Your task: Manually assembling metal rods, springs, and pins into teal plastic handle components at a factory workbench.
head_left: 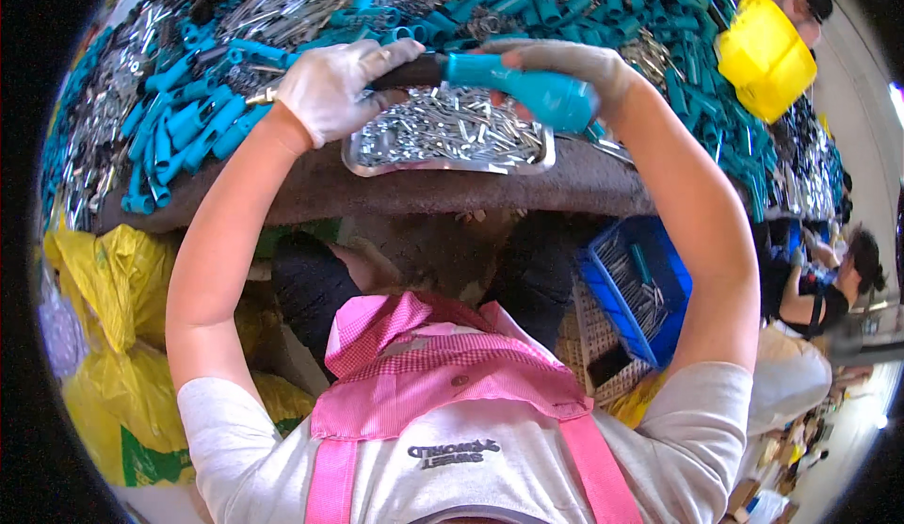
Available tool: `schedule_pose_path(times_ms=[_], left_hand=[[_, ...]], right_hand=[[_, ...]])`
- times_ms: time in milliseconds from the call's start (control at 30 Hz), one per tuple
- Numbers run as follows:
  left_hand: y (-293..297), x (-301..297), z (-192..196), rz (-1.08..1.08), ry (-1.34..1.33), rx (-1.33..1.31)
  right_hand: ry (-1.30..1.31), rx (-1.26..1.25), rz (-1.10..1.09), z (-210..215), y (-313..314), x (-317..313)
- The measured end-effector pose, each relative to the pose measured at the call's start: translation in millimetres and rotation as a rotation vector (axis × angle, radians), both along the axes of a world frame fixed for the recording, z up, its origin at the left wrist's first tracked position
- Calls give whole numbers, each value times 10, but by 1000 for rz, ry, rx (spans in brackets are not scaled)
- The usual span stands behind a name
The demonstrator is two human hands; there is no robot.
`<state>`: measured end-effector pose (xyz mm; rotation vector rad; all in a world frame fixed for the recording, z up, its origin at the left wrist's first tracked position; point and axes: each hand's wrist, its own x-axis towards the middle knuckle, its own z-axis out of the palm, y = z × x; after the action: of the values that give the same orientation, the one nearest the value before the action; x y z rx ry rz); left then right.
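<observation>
A teal, bulbous-ended handheld tool (553, 100) with a black collar lies sideways between my gloved hands, above the tray. My left hand (330, 86) is closed round its black end. A thin metal piece sticks out left of that hand; whether it belongs to the tool is hidden. My right hand (589, 64), slightly blurred, wraps over the teal body from the far side, with fingertips showing beneath. Under the tool sits a shallow metal tray (443, 168) filled with small silvery pins (452, 133).
Heaps of teal plastic tubes (202, 133) and metal rods (273, 16) cover the bench beyond. A blue crate (673, 322) of metal pieces stands by my right elbow. Yellow bags (122, 289) lie at left, a yellow container (767, 58) at far right. Other people sit along the right.
</observation>
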<state>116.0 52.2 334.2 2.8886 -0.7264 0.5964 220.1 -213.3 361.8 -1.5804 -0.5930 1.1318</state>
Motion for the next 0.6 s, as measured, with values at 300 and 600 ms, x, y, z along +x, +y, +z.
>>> schedule_pose_path(times_ms=[300,600], left_hand=[[-107,36,-33,-104,1372,-1276],[-147,100,-129,76,517,-545]], right_hand=[[-2409,275,93,-29,-24,-20],[664,832,-683,-372,143,-326]])
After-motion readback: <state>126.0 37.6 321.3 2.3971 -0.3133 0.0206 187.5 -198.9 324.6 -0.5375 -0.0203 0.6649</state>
